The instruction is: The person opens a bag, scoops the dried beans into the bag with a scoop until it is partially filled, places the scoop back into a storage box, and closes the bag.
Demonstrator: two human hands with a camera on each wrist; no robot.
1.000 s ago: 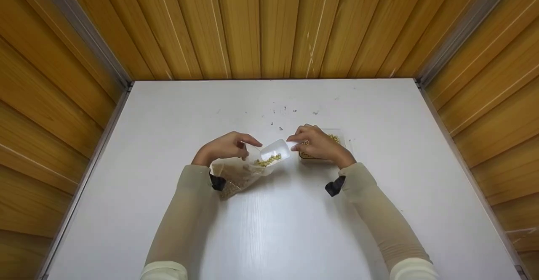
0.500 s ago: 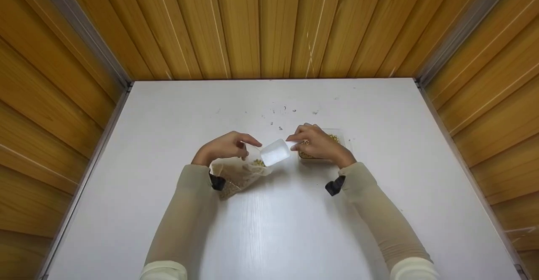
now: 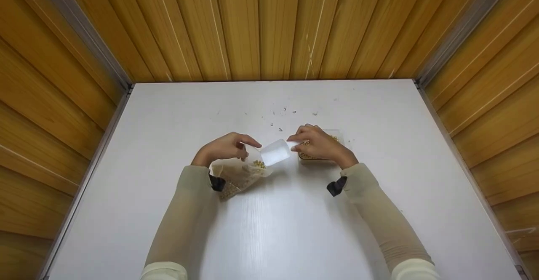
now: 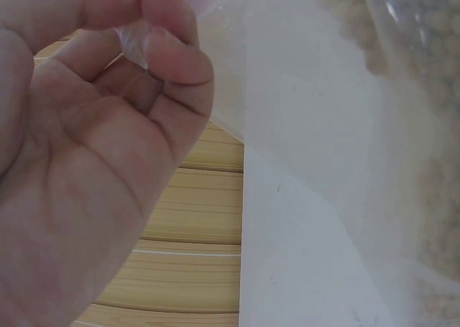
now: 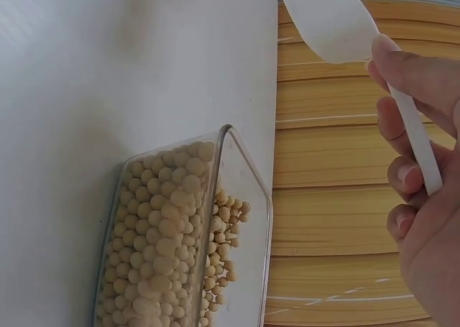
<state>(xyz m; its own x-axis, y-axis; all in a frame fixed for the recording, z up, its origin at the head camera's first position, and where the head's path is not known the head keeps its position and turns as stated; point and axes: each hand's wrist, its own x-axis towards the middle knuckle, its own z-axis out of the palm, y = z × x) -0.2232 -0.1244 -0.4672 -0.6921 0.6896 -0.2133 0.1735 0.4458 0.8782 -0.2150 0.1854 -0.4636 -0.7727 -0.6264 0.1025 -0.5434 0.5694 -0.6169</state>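
My left hand [image 3: 227,147] pinches the edge of a clear plastic bag [image 3: 238,180] partly filled with soybeans; the left wrist view shows the thumb and fingertips closed on the film. By its handle, my right hand [image 3: 321,146] grips a white plastic scoop [image 3: 276,153]. The scoop tilts toward the bag's mouth, and no soybeans show in its bowl. A few yellow soybeans [image 3: 258,163] lie at the mouth beside its lip. Partly hidden under the right hand is a clear rectangular container [image 5: 223,144] holding many soybeans [image 5: 147,233].
Small dark specks [image 3: 294,112] lie scattered on the white table [image 3: 261,238] beyond the hands. Wood-patterned panels [image 3: 278,27] stand at the back and both sides of the table.
The scoop has tipped toward the bag. Soybeans that lay in its bowl one second ago have gone from it, and some show at the bag's mouth. Both hands have stayed nearly still.
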